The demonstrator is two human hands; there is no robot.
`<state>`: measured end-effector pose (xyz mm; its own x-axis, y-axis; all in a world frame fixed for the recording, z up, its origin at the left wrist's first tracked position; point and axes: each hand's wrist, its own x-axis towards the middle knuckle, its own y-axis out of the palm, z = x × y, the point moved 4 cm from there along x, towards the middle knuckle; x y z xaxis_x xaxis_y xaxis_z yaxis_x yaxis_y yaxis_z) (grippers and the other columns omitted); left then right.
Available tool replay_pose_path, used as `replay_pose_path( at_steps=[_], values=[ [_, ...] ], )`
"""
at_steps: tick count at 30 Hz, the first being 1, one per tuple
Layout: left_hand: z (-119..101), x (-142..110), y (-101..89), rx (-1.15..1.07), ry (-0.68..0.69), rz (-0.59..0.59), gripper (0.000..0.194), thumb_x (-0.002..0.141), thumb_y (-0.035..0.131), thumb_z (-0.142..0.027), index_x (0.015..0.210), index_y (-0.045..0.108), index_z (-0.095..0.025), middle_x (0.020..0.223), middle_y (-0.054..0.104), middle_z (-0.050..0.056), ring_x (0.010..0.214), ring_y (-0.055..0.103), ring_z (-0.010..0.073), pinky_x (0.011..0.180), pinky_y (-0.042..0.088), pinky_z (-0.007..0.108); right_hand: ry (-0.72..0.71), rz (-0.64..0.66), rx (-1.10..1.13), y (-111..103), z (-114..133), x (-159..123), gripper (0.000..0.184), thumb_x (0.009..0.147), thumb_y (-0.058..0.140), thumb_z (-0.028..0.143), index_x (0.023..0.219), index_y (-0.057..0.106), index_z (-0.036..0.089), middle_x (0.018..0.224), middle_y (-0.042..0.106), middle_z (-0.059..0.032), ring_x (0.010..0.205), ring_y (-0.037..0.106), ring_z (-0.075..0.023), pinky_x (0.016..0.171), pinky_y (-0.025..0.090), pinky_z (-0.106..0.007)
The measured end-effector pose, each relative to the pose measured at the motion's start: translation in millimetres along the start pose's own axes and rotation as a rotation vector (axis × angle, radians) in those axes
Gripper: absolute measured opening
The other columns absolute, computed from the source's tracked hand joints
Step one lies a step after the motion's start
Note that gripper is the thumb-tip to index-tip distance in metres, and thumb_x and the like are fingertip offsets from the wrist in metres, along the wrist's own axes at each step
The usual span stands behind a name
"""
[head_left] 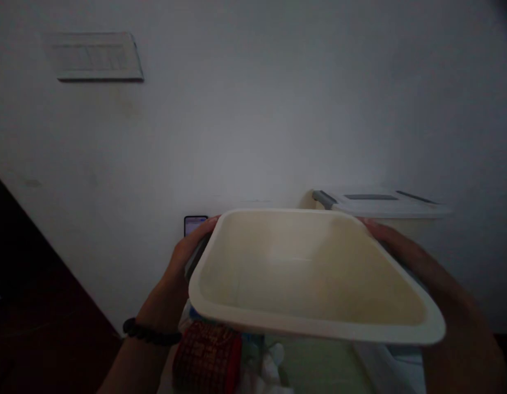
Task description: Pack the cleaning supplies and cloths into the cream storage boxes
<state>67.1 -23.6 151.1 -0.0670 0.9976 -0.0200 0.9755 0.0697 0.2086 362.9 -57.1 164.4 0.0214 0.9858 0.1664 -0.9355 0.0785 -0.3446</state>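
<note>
An off-white plastic storage bin (302, 262) is held up in front of me, its rounded rim tilted toward me so that I look into its bare inside. My left hand (191, 241) grips the bin's left side by a dark grey handle or clip, with a dark beaded bracelet on the wrist. On the right side my right hand (392, 241) presses along the rim, its thumb side showing and its other fingers hidden behind the bin. Both hands are closed on the bin.
Behind the bin on the right stands a white lidded box (372, 202) with grey clips. A phone (194, 224) is upright near my left hand. Below are a red patterned package (208, 358) and a pale green surface (319, 364). A white panel (97, 57) hangs on the wall.
</note>
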Motion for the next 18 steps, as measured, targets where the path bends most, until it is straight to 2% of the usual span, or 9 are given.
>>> replay_pose_path(
  at_steps=[2,4,9,12,15,18],
  values=[
    [2,1,0.9,-0.016,-0.021,-0.019,0.028,0.073,0.066,-0.037,0.096,0.071,-0.022,0.075,0.073,-0.002,0.063,0.066,0.0160,0.053,0.050,0.022,0.030,0.052,0.010,-4,-11,4,0.048,0.081,0.050,0.054,0.118,0.059,0.024,0.100,0.072,-0.0056,0.090,0.068,-0.0272,0.071,0.055,-0.035],
    [3,1,5.8,0.010,-0.020,0.014,0.027,0.075,0.063,-0.037,0.097,0.070,-0.023,0.081,0.074,-0.001,0.069,0.067,0.0175,0.056,0.051,0.022,0.046,0.069,-0.055,-11,-20,9,0.045,0.076,0.058,0.052,0.112,0.062,0.025,0.107,0.069,-0.0041,0.097,0.065,-0.0264,0.077,0.054,-0.034],
    [8,-1,20.6,0.172,0.035,0.087,0.025,0.079,0.058,-0.036,0.099,0.068,-0.024,0.103,0.070,-0.002,0.097,0.063,0.0201,0.071,0.049,0.021,0.041,0.156,-0.408,-24,-34,8,0.047,0.078,0.053,0.056,0.112,0.060,0.023,0.114,0.065,-0.0072,0.097,0.063,-0.0275,0.076,0.054,-0.036],
    [11,-2,27.2,0.252,0.062,0.119,0.025,0.079,0.058,-0.038,0.100,0.067,-0.026,0.113,0.067,-0.004,0.109,0.057,0.0205,0.081,0.046,0.020,0.000,0.116,-0.539,-33,-35,0,0.046,0.081,0.050,0.053,0.115,0.058,0.023,0.116,0.064,-0.0084,0.099,0.062,-0.0278,0.079,0.053,-0.038],
    [21,1,34.6,0.238,0.004,0.235,0.028,0.081,0.057,-0.041,0.104,0.065,-0.026,0.113,0.067,-0.003,0.107,0.058,0.0214,0.081,0.047,0.023,-0.016,0.092,-0.615,-42,-32,-8,0.049,0.084,0.044,0.051,0.124,0.052,0.023,0.121,0.062,-0.0079,0.106,0.059,-0.0289,0.086,0.051,-0.041],
    [37,6,40.7,0.221,-0.095,0.393,0.032,0.084,0.054,-0.042,0.110,0.062,-0.025,0.110,0.067,0.001,0.104,0.060,0.0227,0.078,0.047,0.026,0.008,0.156,-0.692,-47,-35,-12,0.051,0.086,0.040,0.051,0.126,0.051,0.022,0.125,0.060,-0.0077,0.113,0.056,-0.0298,0.090,0.049,-0.042]
  ],
)
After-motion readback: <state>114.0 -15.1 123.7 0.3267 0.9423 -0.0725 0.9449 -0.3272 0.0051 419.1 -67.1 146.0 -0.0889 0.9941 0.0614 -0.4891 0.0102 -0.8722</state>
